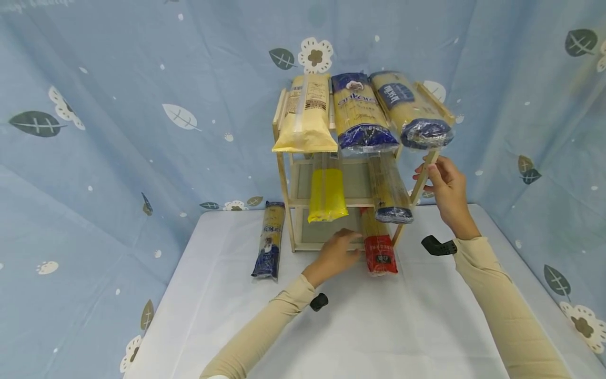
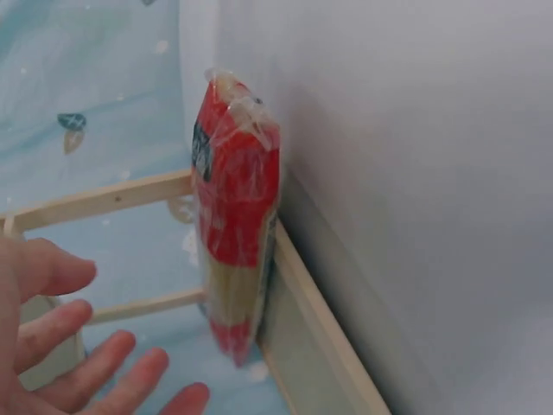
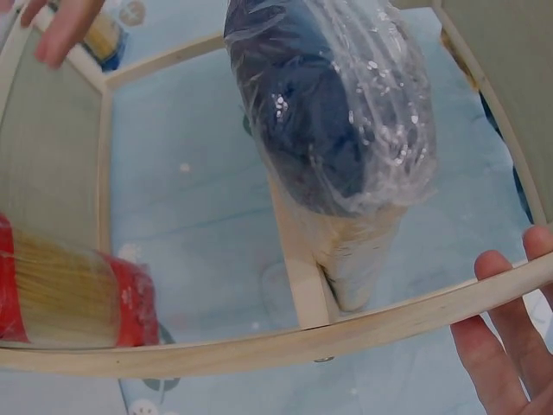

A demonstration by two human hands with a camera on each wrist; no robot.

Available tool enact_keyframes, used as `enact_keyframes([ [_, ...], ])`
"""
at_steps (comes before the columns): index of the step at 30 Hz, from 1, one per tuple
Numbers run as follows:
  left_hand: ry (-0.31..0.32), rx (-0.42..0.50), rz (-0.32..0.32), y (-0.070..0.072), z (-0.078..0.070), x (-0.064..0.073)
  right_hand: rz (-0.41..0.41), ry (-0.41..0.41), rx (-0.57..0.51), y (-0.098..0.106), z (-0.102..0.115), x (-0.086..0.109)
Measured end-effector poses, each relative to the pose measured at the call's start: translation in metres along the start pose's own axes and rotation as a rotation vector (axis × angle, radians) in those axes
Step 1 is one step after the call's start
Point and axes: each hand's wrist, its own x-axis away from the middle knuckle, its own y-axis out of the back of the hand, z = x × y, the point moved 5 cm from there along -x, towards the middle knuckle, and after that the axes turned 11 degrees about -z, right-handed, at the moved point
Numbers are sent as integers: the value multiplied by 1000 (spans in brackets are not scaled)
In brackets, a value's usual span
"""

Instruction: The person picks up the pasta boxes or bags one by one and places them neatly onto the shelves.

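Note:
My right hand point(image 1: 447, 187) grips the right front post of a small wooden shelf rack point(image 1: 282, 179), fingers on one side and thumb on the other. In the right wrist view the right-hand fingers point(image 3: 494, 367) wrap that wooden bar. Down at the lowest shelf, my left hand point(image 1: 337, 254) reaches beside a red-ended pasta pack point(image 1: 380, 252), which juts out over the front edge. The left wrist view has this red pack point(image 2: 238, 190) apart from the spread fingers point(image 2: 104, 372), with nothing in the palm.
Three pasta packs lie on top: a cream one point(image 1: 305, 116) and two blue-ended ones. On the middle shelf rest a yellow-ended pack point(image 1: 327, 195) and a blue-ended pack point(image 1: 390, 184). Another blue pasta pack point(image 1: 270, 239) lies on the white table, left of the rack.

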Motion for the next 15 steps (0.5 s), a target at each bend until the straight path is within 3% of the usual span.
enact_keyframes([
  [5,-39,40,-64,23,4,15,-1,0,20,1,0,1],
  [15,-4,17,-151,56,21,41,-2,-11,11,0,-1,1],
])
